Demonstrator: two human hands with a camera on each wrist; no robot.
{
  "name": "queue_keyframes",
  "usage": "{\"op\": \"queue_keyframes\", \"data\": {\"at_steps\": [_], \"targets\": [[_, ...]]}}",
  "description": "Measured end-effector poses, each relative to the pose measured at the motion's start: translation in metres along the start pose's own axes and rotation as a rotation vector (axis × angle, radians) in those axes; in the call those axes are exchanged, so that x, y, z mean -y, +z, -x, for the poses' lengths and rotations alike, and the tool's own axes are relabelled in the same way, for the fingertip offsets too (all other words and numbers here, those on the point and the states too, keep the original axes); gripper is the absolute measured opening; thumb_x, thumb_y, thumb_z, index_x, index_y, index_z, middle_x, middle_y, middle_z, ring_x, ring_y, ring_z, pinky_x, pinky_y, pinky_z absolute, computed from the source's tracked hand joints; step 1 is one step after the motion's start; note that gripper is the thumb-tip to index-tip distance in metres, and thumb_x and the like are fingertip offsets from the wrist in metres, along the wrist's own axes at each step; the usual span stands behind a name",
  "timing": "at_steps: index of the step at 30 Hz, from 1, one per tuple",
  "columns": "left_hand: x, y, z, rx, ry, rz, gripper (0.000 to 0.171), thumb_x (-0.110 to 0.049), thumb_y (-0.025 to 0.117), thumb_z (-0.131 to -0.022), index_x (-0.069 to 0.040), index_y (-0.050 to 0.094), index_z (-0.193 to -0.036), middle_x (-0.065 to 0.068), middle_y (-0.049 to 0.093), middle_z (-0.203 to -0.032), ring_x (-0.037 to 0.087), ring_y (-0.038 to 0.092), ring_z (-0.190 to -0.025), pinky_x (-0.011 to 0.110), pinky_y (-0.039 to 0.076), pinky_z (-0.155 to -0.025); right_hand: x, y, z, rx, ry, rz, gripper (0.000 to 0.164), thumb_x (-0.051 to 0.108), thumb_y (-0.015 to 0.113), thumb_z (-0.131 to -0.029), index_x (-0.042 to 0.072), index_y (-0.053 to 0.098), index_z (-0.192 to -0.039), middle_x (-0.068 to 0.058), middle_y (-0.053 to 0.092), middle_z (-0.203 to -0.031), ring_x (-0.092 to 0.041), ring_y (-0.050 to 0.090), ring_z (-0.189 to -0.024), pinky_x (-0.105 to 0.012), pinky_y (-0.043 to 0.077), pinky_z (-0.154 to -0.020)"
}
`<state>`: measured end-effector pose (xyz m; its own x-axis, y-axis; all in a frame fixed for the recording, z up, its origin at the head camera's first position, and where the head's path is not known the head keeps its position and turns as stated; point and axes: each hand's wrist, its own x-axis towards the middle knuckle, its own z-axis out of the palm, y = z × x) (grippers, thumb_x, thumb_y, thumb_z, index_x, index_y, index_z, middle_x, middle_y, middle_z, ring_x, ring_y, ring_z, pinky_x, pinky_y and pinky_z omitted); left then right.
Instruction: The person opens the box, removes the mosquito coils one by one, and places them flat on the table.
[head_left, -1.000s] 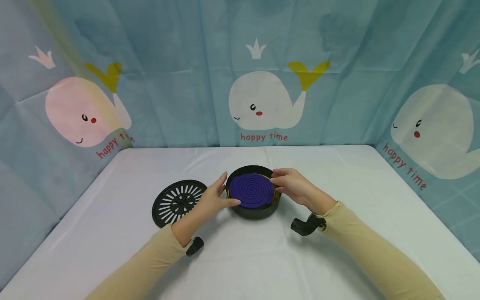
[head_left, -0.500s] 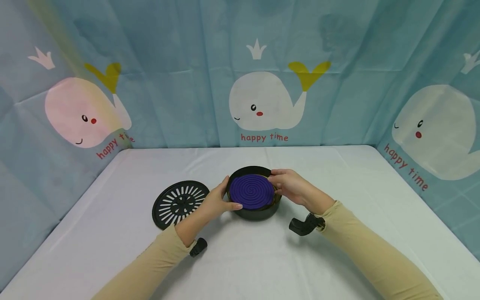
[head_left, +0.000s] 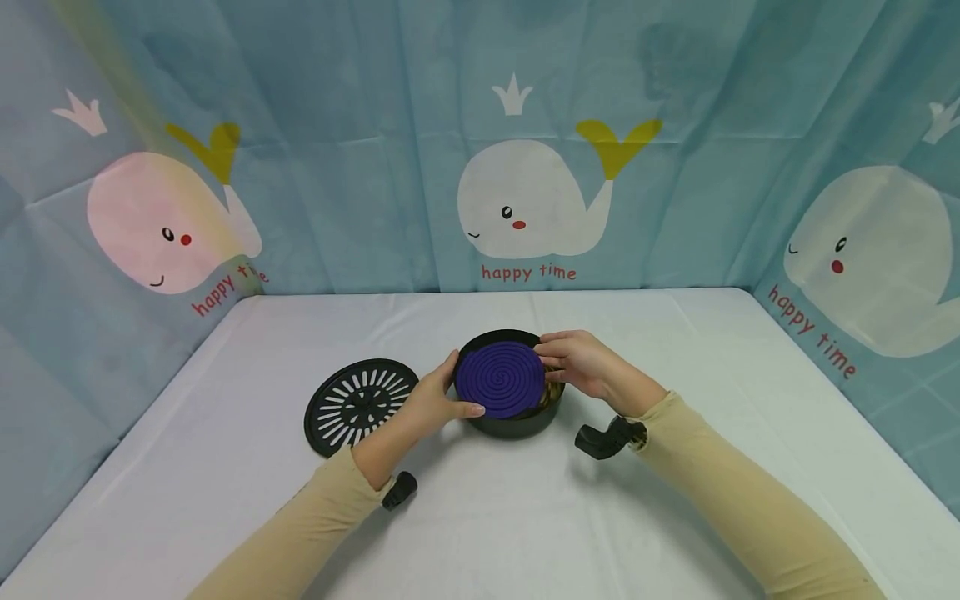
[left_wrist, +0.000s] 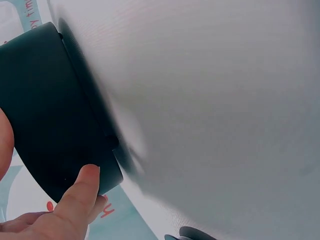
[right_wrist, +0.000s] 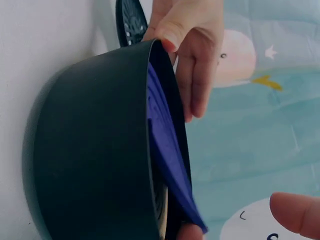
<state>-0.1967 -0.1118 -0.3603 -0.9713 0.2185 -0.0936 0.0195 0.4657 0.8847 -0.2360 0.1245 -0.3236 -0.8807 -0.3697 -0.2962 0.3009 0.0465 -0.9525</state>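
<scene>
A purple spiral mosquito coil (head_left: 498,379) lies tilted in a round black tin (head_left: 510,428), its right edge raised. My left hand (head_left: 431,404) grips the tin's left side, with the thumb at the front rim. My right hand (head_left: 588,367) has its fingertips at the coil's raised right edge. In the right wrist view, a fingertip (right_wrist: 190,232) meets the lifted edge of the coil, while another digit stands apart. Something brownish-yellow (head_left: 553,389) shows inside the tin under that edge. The left wrist view shows the tin's dark side wall with a left finger against it.
A black slotted lid (head_left: 318,400) lies on the white table (head_left: 480,525) left of the tin, partly behind my left hand. Black wrist mounts (head_left: 600,442) hang below both cuffs. A blue curtain (head_left: 360,217) with whale prints encloses the table's back and sides.
My left hand has closed in on the tin's side. The coil's right edge has lifted and shifted slightly left, showing more of the tin's inside. My right hand has moved slightly up and left.
</scene>
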Motion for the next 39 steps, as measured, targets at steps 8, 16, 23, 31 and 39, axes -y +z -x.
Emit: {"op": "queue_keyframes", "data": {"at_steps": [8,16,23,31,39], "targets": [[-0.001,0.001,-0.001,-0.009,-0.02,-0.012,0.101,-0.005,0.081,-0.078,0.001,0.015,-0.154,0.02,0.023,-0.156,0.036,0.025,-0.142,0.045,0.024,-0.114,-0.003,0.002,-0.007,0.046,0.015,0.035,0.052,0.004,0.047,-0.099,-0.014,0.029,-0.145,0.0,0.057,-0.09,-0.008,0.053,-0.075,-0.03,0.047,-0.076],[0.0,0.002,-0.004,-0.013,-0.029,-0.039,0.101,-0.006,0.082,-0.078,0.001,0.016,-0.154,0.021,0.025,-0.155,0.036,0.028,-0.141,0.045,0.026,-0.113,-0.011,0.007,-0.007,0.086,0.009,0.044,0.052,-0.005,0.043,-0.099,-0.012,0.024,-0.147,-0.026,0.047,-0.132,-0.014,0.062,-0.082,-0.03,0.056,-0.069],[-0.001,0.001,-0.002,-0.018,-0.047,-0.053,0.102,-0.007,0.082,-0.078,-0.002,0.016,-0.155,0.02,0.025,-0.155,0.036,0.028,-0.141,0.046,0.027,-0.113,-0.009,-0.003,-0.001,0.087,-0.034,-0.008,0.051,-0.007,0.042,-0.098,-0.014,0.025,-0.146,-0.014,0.059,-0.11,-0.012,0.064,-0.077,-0.026,0.056,-0.064],[-0.003,0.0,-0.002,-0.015,-0.056,-0.06,0.102,-0.007,0.082,-0.078,-0.001,0.015,-0.155,0.022,0.026,-0.154,0.037,0.028,-0.141,0.047,0.025,-0.114,0.005,-0.022,0.008,0.074,-0.081,-0.095,0.053,-0.007,0.04,-0.099,-0.015,0.019,-0.147,-0.006,0.061,-0.098,-0.012,0.065,-0.078,-0.027,0.058,-0.067],[-0.005,0.001,-0.003,-0.017,-0.058,-0.06,0.101,-0.007,0.082,-0.078,0.0,0.016,-0.154,0.024,0.027,-0.153,0.038,0.029,-0.14,0.048,0.024,-0.114,0.017,-0.042,0.018,0.016,-0.123,-0.168,0.057,-0.007,0.038,-0.1,-0.011,0.013,-0.151,-0.002,0.064,-0.096,-0.011,0.065,-0.081,-0.027,0.057,-0.071]]}}
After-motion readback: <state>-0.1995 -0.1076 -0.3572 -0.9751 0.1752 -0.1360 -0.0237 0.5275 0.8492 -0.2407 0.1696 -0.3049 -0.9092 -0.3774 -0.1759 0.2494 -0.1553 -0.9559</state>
